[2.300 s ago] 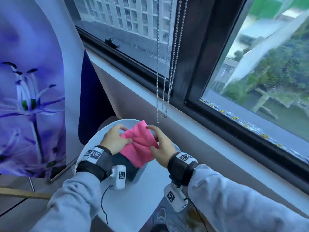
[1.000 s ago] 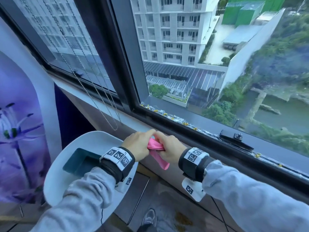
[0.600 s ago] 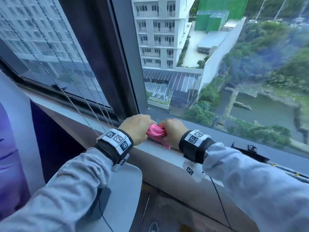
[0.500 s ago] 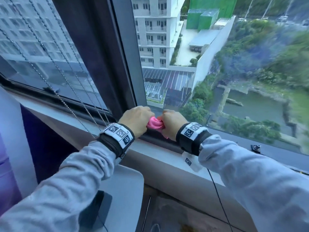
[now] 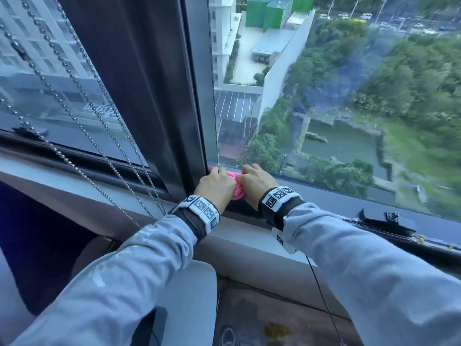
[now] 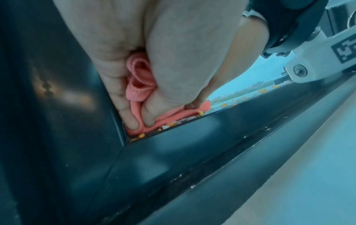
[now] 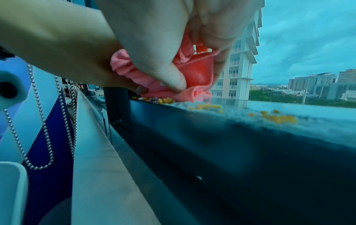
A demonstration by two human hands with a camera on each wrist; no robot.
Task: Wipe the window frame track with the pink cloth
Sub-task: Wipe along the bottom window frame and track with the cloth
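The pink cloth [image 5: 235,186] is bunched between both hands and pressed down into the left end of the dark window frame track [image 5: 331,196], against the vertical frame post [image 5: 189,108]. My left hand [image 5: 216,186] grips the cloth [image 6: 141,85] with curled fingers, right in the corner. My right hand [image 5: 254,182] pinches the cloth [image 7: 194,76] between thumb and fingers from the right side. Yellow and white crumbs [image 7: 277,118] lie along the track beside the cloth; a few crumbs [image 6: 169,124] sit under its edge.
A black window latch [image 5: 384,221] sits on the track at the right. Bead chains [image 5: 104,136] hang at the left over the pale sill [image 5: 244,236]. A white round table [image 5: 189,295] stands below the sill.
Both hands carried the cloth up from the white table, bunching it, to the sill and then down into the track corner by the post. The head view moved closer to the window.
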